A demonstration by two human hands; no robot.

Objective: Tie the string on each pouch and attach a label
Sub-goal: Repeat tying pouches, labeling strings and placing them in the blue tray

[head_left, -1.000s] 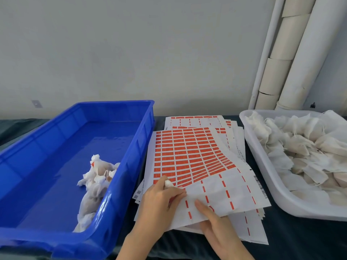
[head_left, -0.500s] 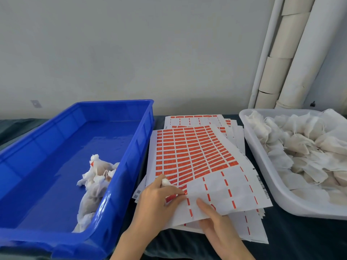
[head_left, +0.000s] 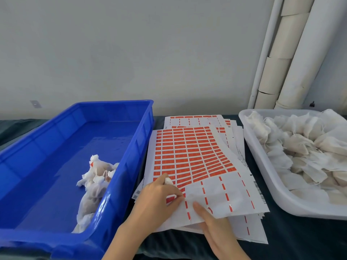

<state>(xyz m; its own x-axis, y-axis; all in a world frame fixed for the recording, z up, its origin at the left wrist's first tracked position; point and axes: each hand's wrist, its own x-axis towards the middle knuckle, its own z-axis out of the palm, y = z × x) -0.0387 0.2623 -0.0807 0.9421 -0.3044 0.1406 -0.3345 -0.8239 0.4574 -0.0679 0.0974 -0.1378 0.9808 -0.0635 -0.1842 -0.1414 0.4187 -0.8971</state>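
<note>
Only the head view shows this, looking down on the dark cloth-covered worktop (head_left: 300, 241). The left hand (head_left: 157, 201) is curled round a small white fabric pouch (head_left: 167, 181), whose gathered top pokes out between thumb and forefinger. Its fingertips are at the lowest row of the white paper sheet of orange-red rectangular labels (head_left: 187, 156), apparently picking at one. The right hand (head_left: 217, 228) lies relaxed, its forefinger straight and pressing the near, already stripped part of that sheet.

Over the last second very little has shifted. Both hands have kept almost the same places, and the top sheet has barely slid on the loose stack of used sheets (head_left: 253, 231) beneath it. I see no label lifted free. From that I judge the peel is still under way and the label not yet attached to the pouch; whether its string is tied I cannot tell, as the palm hides it.

To the left, the deep blue plastic crate (head_left: 112, 102) holds a small heap of finished-looking white pouches (head_left: 97, 177). To the right, the shallow white plastic tray (head_left: 261, 162) is piled with many more pouches (head_left: 300, 147), so most of the job looks to lie ahead.
</note>
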